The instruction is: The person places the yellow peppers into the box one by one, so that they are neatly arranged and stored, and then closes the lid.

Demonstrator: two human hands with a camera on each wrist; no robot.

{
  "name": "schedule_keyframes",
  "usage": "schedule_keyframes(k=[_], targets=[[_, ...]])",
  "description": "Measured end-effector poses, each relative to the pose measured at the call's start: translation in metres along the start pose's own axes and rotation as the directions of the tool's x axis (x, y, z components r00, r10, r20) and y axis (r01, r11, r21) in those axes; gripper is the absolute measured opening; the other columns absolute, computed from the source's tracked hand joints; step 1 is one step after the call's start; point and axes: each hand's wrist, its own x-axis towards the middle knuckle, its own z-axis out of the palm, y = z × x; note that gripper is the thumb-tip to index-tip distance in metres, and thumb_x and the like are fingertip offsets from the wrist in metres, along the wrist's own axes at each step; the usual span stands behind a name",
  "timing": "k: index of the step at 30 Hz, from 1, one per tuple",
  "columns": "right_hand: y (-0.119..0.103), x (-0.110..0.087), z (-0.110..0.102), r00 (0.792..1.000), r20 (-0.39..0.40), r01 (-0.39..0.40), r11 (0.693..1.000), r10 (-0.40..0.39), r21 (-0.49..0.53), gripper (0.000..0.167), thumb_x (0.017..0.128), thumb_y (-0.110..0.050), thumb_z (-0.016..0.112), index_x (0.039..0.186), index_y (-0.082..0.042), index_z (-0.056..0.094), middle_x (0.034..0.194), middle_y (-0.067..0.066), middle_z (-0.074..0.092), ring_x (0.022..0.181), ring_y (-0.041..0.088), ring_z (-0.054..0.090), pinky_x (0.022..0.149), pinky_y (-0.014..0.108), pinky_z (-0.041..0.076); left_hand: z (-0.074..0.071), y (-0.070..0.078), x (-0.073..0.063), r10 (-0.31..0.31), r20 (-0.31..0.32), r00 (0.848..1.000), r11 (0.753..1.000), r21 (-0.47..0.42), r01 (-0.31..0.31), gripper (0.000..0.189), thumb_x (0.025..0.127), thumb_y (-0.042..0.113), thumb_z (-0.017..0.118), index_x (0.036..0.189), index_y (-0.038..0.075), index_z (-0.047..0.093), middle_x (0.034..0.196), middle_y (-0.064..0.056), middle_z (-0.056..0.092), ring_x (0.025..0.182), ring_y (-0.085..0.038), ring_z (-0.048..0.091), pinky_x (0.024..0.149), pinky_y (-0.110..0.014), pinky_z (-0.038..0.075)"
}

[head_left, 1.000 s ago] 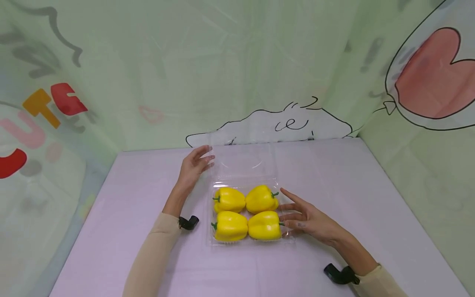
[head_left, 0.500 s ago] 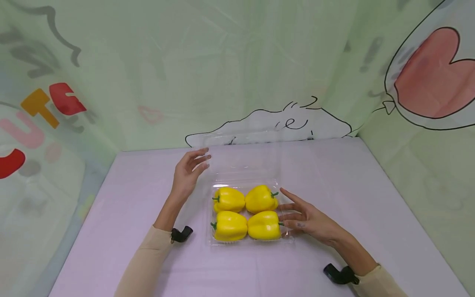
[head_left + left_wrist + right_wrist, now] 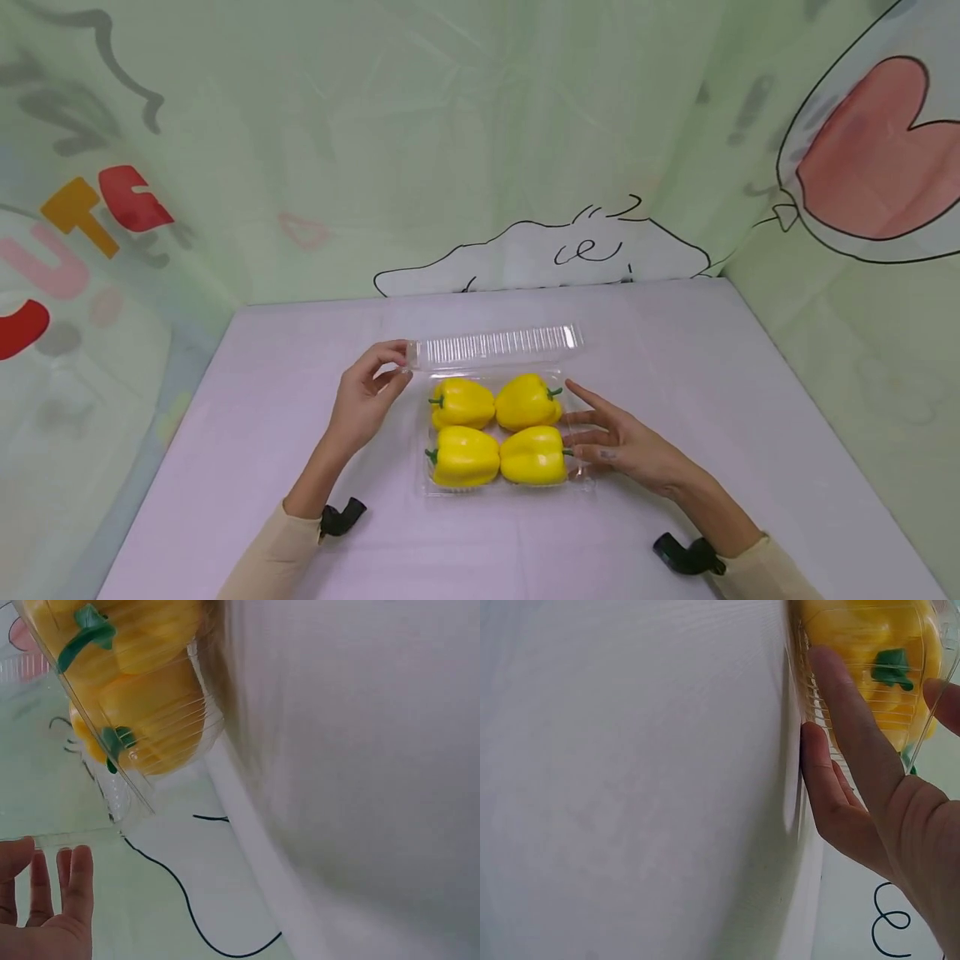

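Observation:
Several yellow bell peppers [image 3: 467,457] with green stems lie in the base of a clear plastic clamshell box [image 3: 581,483] on the table. Its hinged lid [image 3: 495,346] stands tilted up at the back edge, ribbed side showing. My left hand [image 3: 367,400] pinches the lid's left edge between thumb and fingers; in the left wrist view the fingertips meet the clear rim. At the box's right side is my right hand [image 3: 633,446], fairly straight fingers touching the ribbed wall. In the right wrist view, one finger [image 3: 855,712] lies along that wall, beside a pepper [image 3: 870,660].
A pale lilac cloth covers the table [image 3: 675,358]. Behind it and at both sides hang pale green curtains [image 3: 480,150] with printed letters, a cartoon outline and a heart balloon. A black wrist mount [image 3: 343,517] sits on each forearm.
My left hand has moved down and toward me, and the lid has swung from nearly upright to leaning forward over the box's back. My right hand and the peppers have stayed put.

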Motion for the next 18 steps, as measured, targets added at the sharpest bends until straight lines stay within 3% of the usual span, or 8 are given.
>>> schedule_keyframes(k=[5, 12, 15, 18], targets=[[-0.001, 0.0, 0.0, 1.0, 0.014, 0.006, 1.0, -0.006, 0.025, 0.1, 0.1, -0.016, 0.074, 0.172, -0.021, 0.006, 0.163, 0.037, 0.034, 0.134, 0.04, 0.061, 0.093, 0.045, 0.065, -0.009, 0.002, -0.02, 0.003, 0.079, 0.997, 0.994, 0.113, -0.012, 0.015, 0.101, -0.006, 0.061, 0.106, 0.005, 0.07, 0.137, -0.013, 0.068, 0.127, -0.007, 0.064, 0.103, -0.022, 0.057], [-0.001, 0.0, -0.004, 0.999, 0.029, 0.012, 0.998, -0.014, 0.069, 0.103, 0.097, -0.009, 0.075, 0.172, -0.019, 0.005, 0.162, 0.038, 0.033, 0.12, 0.033, 0.071, 0.089, 0.045, 0.066, -0.013, 0.003, -0.043, -0.05, 0.166, 0.985, 0.972, 0.236, 0.009, 0.015, 0.102, 0.001, 0.064, 0.114, 0.007, 0.071, 0.146, -0.011, 0.062, 0.137, -0.039, 0.059, 0.107, -0.054, 0.057], [0.0, 0.0, -0.005, 0.999, 0.023, 0.022, 0.998, -0.023, 0.054, 0.103, 0.097, -0.007, 0.074, 0.172, -0.019, 0.006, 0.164, 0.04, 0.026, 0.123, 0.036, 0.07, 0.09, 0.041, 0.065, -0.013, -0.001, -0.051, -0.099, 0.224, 0.97, 0.967, 0.251, 0.041, 0.015, 0.102, 0.007, 0.066, 0.116, 0.009, 0.069, 0.152, -0.013, 0.057, 0.139, -0.042, 0.056, 0.105, -0.058, 0.057], [0.002, -0.001, -0.006, 1.0, 0.01, 0.017, 1.0, -0.017, 0.022, 0.101, 0.097, -0.009, 0.074, 0.172, -0.022, 0.009, 0.164, 0.038, 0.026, 0.134, 0.039, 0.063, 0.094, 0.037, 0.064, -0.013, -0.004, -0.057, -0.173, 0.287, 0.942, 0.956, 0.278, 0.09, 0.017, 0.101, 0.013, 0.07, 0.117, 0.016, 0.068, 0.156, -0.012, 0.052, 0.141, -0.039, 0.055, 0.104, -0.057, 0.058]])
